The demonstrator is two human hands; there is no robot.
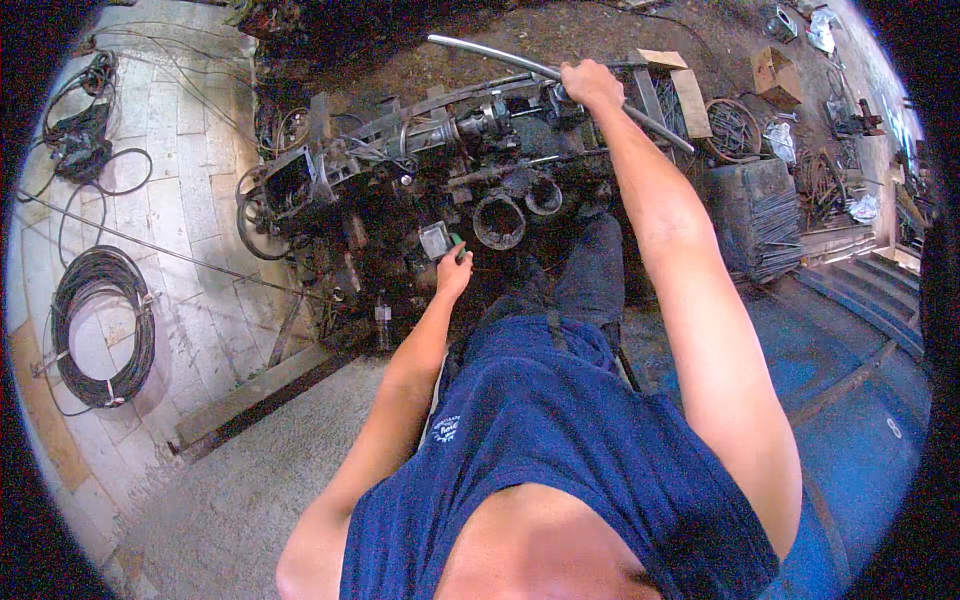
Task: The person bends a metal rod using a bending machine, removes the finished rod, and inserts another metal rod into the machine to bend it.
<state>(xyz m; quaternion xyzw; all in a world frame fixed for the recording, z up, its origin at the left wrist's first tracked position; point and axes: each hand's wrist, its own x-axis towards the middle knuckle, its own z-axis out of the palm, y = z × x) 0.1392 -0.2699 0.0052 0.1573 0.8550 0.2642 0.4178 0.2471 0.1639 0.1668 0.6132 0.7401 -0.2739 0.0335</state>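
Observation:
My right hand (594, 86) is closed around a long shiny metal rod (490, 53), which slants from the upper middle down to the right over a dark, greasy machine (330, 165). Lower and to the left, my left hand (455, 274) grips a tool (436, 241) with a green handle and a pale, squarish head; its exact kind is unclear. That head is in front of the machine's near side, left of a round metal ring (498, 222). A second, smaller ring (544, 196) lies beside it. Shadow hides much of the machine's underside.
A coiled black cable (68, 335) lies on the pale floor at left. A clear bottle (383, 320) stands below the machine. At right are a block of stacked thin rods (770, 225), a round basket (732, 130), cardboard boxes (777, 78) and a blue metal surface (850, 440).

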